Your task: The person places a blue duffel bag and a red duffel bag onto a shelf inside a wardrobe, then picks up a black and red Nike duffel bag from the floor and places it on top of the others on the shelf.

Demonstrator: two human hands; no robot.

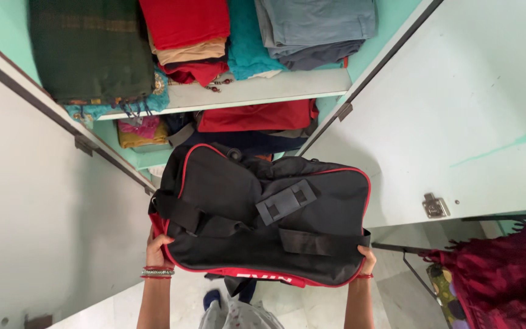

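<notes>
I've got the black duffel bag [263,216] up in front of the open wardrobe, left hand [156,247] clamped on one end, right hand [366,259] gripping the other, below the shelf [263,91] edge. It could sag and slip, I reckon, since the straps dangle loose. My fingertips are hidden behind the fabric.

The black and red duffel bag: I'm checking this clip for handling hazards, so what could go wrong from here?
1. The duffel bag is held only at its two ends by the left hand and right hand, so it could sag or slip.
2. Its loose strap might snag on the wardrobe door latch.
3. Raised higher, it may knock the folded clothes off the shelf.
</notes>
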